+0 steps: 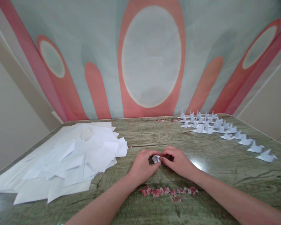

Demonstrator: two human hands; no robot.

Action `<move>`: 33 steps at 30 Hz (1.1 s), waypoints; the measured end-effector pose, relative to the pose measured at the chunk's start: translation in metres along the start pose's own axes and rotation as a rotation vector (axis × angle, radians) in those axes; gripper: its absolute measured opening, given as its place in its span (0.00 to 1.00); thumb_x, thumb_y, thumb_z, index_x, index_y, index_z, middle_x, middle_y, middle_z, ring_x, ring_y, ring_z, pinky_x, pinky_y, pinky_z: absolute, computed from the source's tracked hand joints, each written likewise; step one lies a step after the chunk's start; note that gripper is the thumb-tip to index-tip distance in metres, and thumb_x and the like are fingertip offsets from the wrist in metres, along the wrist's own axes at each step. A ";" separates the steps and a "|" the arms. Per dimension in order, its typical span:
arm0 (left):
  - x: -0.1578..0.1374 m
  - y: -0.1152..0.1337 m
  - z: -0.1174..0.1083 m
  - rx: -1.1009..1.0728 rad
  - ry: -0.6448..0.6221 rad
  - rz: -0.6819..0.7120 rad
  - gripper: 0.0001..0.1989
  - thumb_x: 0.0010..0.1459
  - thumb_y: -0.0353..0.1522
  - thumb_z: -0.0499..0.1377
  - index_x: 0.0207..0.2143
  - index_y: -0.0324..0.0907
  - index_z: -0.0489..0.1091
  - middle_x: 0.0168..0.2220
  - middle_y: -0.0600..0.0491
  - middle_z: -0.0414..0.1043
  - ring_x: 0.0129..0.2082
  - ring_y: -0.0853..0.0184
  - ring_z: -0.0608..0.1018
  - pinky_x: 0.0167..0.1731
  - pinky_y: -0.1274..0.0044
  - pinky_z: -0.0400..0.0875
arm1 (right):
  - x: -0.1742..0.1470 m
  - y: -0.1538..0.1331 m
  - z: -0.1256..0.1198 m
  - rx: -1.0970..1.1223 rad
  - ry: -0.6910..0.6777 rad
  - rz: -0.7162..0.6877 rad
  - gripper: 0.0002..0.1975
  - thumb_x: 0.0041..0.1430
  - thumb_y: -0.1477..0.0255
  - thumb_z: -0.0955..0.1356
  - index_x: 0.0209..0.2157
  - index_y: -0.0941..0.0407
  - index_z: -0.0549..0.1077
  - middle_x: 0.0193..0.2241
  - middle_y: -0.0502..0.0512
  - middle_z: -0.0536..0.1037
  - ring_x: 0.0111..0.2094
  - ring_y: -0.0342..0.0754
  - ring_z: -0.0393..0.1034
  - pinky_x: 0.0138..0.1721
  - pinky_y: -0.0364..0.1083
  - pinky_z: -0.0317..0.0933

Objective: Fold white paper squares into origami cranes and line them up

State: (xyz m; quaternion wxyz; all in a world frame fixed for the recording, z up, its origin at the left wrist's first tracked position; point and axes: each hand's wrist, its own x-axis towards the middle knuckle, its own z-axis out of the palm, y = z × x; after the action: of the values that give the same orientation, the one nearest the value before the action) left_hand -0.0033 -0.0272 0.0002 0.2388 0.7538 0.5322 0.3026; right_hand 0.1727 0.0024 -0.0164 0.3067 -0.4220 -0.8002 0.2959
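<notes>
On the table (pixel 224 168), left of the hands, lies a loose pile of white paper sheets (pixel 67 159). Left hand (pixel 142 165) and right hand (pixel 178 161) both pinch a small folded paper piece (pixel 156 158) between them. Right of the hands: rows of folded paper cranes (pixel 215 126).

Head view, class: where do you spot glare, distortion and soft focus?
Head view: glare glints on the table beside the right hand; wide-angle distortion bows the table edges and wall stripes; the folded paper birds at the far right look small and soft.
</notes>
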 end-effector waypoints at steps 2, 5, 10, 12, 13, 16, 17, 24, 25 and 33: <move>0.001 -0.002 0.001 -0.006 0.005 -0.007 0.13 0.48 0.30 0.58 0.39 0.46 0.72 0.37 0.55 0.74 0.39 0.64 0.72 0.42 0.74 0.65 | 0.000 0.000 0.000 0.007 -0.004 -0.001 0.06 0.54 0.70 0.66 0.29 0.55 0.75 0.27 0.52 0.71 0.30 0.45 0.66 0.31 0.43 0.58; 0.001 -0.003 0.002 -0.019 -0.001 -0.025 0.13 0.48 0.29 0.58 0.38 0.45 0.72 0.37 0.54 0.74 0.40 0.64 0.72 0.43 0.74 0.65 | 0.000 0.000 -0.001 0.015 -0.006 -0.006 0.06 0.54 0.70 0.66 0.29 0.55 0.75 0.27 0.52 0.72 0.30 0.45 0.66 0.31 0.43 0.58; 0.002 -0.002 0.002 -0.010 0.007 -0.022 0.12 0.48 0.29 0.57 0.38 0.45 0.72 0.37 0.55 0.74 0.40 0.64 0.72 0.42 0.74 0.65 | 0.000 0.002 -0.002 0.016 -0.023 -0.028 0.05 0.53 0.72 0.66 0.30 0.55 0.75 0.27 0.52 0.71 0.30 0.45 0.66 0.31 0.43 0.59; 0.001 -0.002 0.003 0.000 0.016 -0.008 0.12 0.48 0.29 0.57 0.37 0.45 0.72 0.36 0.55 0.74 0.39 0.64 0.72 0.42 0.74 0.64 | 0.000 0.003 -0.002 0.014 -0.026 -0.032 0.05 0.53 0.72 0.66 0.30 0.55 0.75 0.27 0.52 0.71 0.30 0.45 0.66 0.31 0.44 0.59; 0.001 -0.002 0.003 0.005 0.020 -0.002 0.12 0.48 0.28 0.57 0.37 0.46 0.72 0.37 0.55 0.74 0.39 0.64 0.72 0.42 0.74 0.64 | -0.001 0.003 -0.002 0.011 -0.028 -0.034 0.05 0.53 0.73 0.66 0.30 0.55 0.74 0.28 0.52 0.71 0.30 0.45 0.66 0.32 0.44 0.59; 0.001 -0.002 0.005 0.024 0.022 0.007 0.12 0.47 0.27 0.57 0.37 0.45 0.72 0.36 0.56 0.74 0.39 0.64 0.71 0.41 0.74 0.64 | -0.002 0.003 0.000 -0.012 -0.022 -0.045 0.05 0.52 0.74 0.66 0.32 0.55 0.74 0.29 0.53 0.71 0.31 0.45 0.66 0.32 0.44 0.60; 0.002 -0.003 0.005 0.034 0.026 0.009 0.12 0.47 0.27 0.57 0.37 0.45 0.72 0.36 0.56 0.74 0.39 0.64 0.71 0.41 0.74 0.64 | -0.002 0.003 0.000 -0.023 -0.017 -0.051 0.06 0.52 0.74 0.66 0.32 0.55 0.74 0.29 0.53 0.71 0.31 0.45 0.66 0.33 0.44 0.60; 0.002 -0.007 0.011 0.078 0.050 0.018 0.12 0.47 0.28 0.58 0.36 0.45 0.71 0.36 0.56 0.73 0.39 0.64 0.71 0.41 0.73 0.63 | -0.008 0.000 0.003 -0.134 0.006 -0.120 0.09 0.54 0.75 0.64 0.36 0.54 0.74 0.30 0.53 0.70 0.33 0.46 0.65 0.35 0.46 0.60; 0.002 -0.007 0.011 0.078 0.051 0.019 0.12 0.47 0.28 0.58 0.37 0.45 0.71 0.36 0.56 0.73 0.39 0.64 0.71 0.42 0.73 0.63 | -0.008 -0.001 0.002 -0.144 0.008 -0.127 0.09 0.54 0.75 0.64 0.36 0.54 0.74 0.30 0.54 0.71 0.33 0.46 0.65 0.35 0.46 0.60; 0.001 -0.009 0.011 0.072 0.039 0.029 0.13 0.48 0.26 0.57 0.37 0.46 0.71 0.36 0.56 0.73 0.39 0.64 0.71 0.41 0.73 0.63 | -0.009 -0.004 0.000 -0.089 0.013 -0.191 0.10 0.58 0.71 0.63 0.39 0.54 0.74 0.32 0.55 0.71 0.33 0.45 0.66 0.35 0.44 0.62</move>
State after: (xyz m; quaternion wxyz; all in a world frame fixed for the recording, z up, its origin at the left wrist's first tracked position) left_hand -0.0010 -0.0236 -0.0130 0.1965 0.7636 0.5362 0.3013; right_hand 0.1753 -0.0073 -0.0161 0.3196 -0.3591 -0.8470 0.2268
